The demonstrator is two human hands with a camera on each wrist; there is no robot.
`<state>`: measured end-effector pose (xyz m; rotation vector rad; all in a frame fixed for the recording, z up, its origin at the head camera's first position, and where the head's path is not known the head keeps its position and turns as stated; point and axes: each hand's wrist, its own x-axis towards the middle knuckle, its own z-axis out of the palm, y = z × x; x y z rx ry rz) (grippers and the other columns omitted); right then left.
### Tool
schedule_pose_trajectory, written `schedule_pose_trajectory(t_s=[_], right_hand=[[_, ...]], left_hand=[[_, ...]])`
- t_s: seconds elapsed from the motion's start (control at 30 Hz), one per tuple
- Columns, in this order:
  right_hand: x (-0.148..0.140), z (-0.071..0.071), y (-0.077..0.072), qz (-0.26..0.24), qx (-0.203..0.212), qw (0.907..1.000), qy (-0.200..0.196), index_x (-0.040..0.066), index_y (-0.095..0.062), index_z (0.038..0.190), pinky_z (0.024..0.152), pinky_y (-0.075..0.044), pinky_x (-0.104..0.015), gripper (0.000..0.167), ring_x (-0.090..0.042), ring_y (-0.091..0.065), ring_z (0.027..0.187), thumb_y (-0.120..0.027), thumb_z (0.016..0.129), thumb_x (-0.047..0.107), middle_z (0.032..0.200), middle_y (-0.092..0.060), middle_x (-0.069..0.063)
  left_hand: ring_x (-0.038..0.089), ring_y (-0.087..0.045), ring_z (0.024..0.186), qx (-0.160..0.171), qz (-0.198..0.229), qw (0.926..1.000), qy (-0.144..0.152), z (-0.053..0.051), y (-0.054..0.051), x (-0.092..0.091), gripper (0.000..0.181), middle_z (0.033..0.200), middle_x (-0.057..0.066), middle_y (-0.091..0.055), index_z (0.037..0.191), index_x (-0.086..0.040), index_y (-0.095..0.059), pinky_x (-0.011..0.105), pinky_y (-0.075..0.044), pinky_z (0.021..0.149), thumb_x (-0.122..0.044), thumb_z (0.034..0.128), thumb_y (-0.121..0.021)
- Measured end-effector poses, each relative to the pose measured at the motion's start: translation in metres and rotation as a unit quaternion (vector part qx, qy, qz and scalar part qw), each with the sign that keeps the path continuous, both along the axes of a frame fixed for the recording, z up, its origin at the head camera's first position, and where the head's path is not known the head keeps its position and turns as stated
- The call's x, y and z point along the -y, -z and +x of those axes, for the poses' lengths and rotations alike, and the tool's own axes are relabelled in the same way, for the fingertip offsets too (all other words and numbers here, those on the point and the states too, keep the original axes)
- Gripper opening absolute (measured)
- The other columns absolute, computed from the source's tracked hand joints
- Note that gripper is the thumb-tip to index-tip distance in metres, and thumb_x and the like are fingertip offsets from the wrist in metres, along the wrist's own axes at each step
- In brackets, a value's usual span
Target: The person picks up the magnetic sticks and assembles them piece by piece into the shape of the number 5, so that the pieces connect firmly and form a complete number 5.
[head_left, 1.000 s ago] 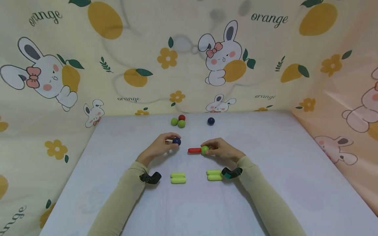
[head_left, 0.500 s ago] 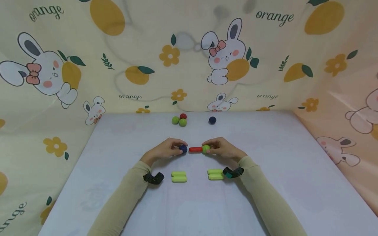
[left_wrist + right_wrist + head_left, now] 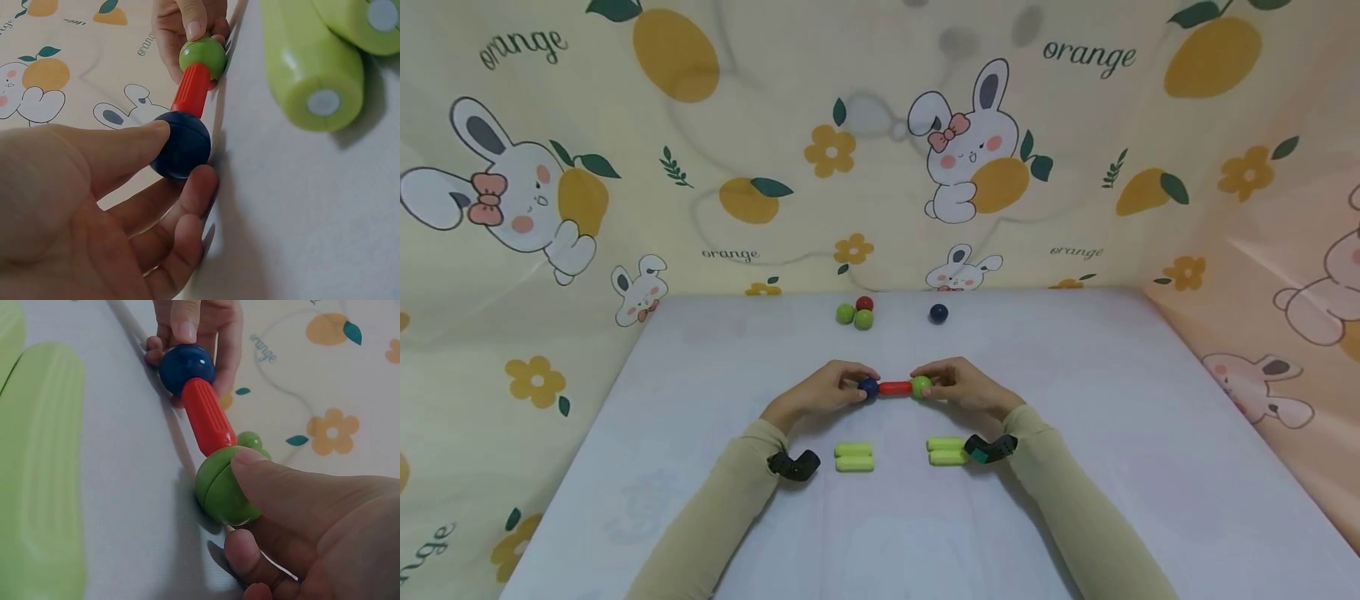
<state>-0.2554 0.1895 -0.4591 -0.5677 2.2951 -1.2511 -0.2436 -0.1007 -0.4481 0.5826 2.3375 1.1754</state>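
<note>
- The red rod (image 3: 207, 415), ridged lengthwise, sits between my hands, its long axis running left to right across me.
- At the rod's left end, my left hand (image 3: 822, 390) pinches a smooth, glossy dark blue ball (image 3: 182, 147) that meets it.
- At the rod's right end, my right hand (image 3: 970, 387) pinches a seamed green ball (image 3: 225, 487) against it.
- Nearer me than the rod, light-green rods (image 3: 853, 463) lie parallel to it in two pairs.
</note>
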Motion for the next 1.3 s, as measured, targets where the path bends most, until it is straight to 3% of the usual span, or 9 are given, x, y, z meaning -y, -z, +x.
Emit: schedule_pose_trajectory(t_s=[0.3, 0.57, 0.73, 0.87, 1.03, 1.3], right_hand=[[-0.0007, 0.0011, 0.0033, 0.003, -0.009, 0.9999, -0.009, 0.009, -0.062, 0.137, 0.088, -0.044, -0.032, 0.040, -0.021, -0.052, 0.098, -0.066, 0.098, 0.014, 0.129, -0.065, -0.012], [-0.0024, -0.0014, 0.0016, 0.005, -0.003, 1.0000, -0.008, 0.010, -0.062, 0.138, 0.092, -0.046, -0.032, 0.040, -0.021, -0.055, 0.102, -0.065, 0.098, 0.014, 0.138, -0.062, -0.013], [-0.0039, -0.0013, 0.0020, -0.001, -0.004, 1.0000, -0.002, 0.010, -0.062, 0.138, 0.097, -0.049, -0.035, 0.040, -0.021, -0.058, 0.107, -0.065, 0.098, 0.012, 0.141, -0.060, -0.013], [-0.0028, -0.0012, 0.0031, -0.005, -0.006, 1.0000, 0.001, 0.009, -0.062, 0.138, 0.093, -0.049, -0.033, 0.040, -0.021, -0.058, 0.105, -0.064, 0.098, 0.011, 0.141, -0.060, -0.015], [-0.0032, -0.0002, 0.0054, -0.006, -0.006, 0.9999, 0.015, 0.008, -0.061, 0.138, 0.086, -0.049, -0.029, 0.040, -0.020, -0.059, 0.099, -0.064, 0.098, 0.009, 0.141, -0.061, -0.016], [-0.0038, -0.0035, 0.0052, -0.001, -0.019, 0.9994, 0.030, 0.007, -0.061, 0.138, 0.079, -0.049, -0.027, 0.040, -0.019, -0.058, 0.096, -0.063, 0.098, 0.009, 0.141, -0.060, -0.017]], left_hand=[[0.028, -0.054, 0.129, -0.003, 0.007, 0.9999, -0.014, 0.0013, 0.0060, 0.0000, 0.039, 0.142, 0.014, -0.060, 0.138, -0.011, -0.061, 0.051, -0.042, 0.113, -0.007, 0.1000, -0.059], [0.019, -0.060, 0.109, 0.022, 0.017, 0.9991, -0.030, -0.0006, 0.0057, 0.0000, 0.038, 0.145, 0.015, -0.057, 0.140, -0.011, -0.060, 0.036, -0.052, 0.099, -0.006, 0.1020, -0.056], [0.020, -0.061, 0.106, 0.019, 0.013, 0.9990, -0.038, 0.0011, 0.0035, -0.0014, 0.038, 0.143, 0.016, -0.058, 0.139, -0.011, -0.061, 0.037, -0.052, 0.098, -0.006, 0.1018, -0.055], [0.020, -0.063, 0.105, 0.022, 0.011, 0.9987, -0.045, 0.0025, 0.0031, -0.0010, 0.037, 0.141, 0.016, -0.059, 0.139, -0.011, -0.060, 0.038, -0.051, 0.098, -0.006, 0.1028, -0.054], [0.019, -0.064, 0.091, 0.046, 0.023, 0.9972, -0.055, 0.0027, 0.0040, -0.0001, 0.036, 0.132, 0.017, -0.061, 0.141, -0.009, -0.056, 0.032, -0.052, 0.087, -0.010, 0.1060, -0.047], [0.018, -0.066, 0.096, 0.050, 0.017, 0.9973, -0.051, 0.0009, -0.0037, 0.0066, 0.039, 0.137, 0.016, -0.059, 0.145, -0.012, -0.052, 0.030, -0.054, 0.084, -0.024, 0.1077, -0.047]])
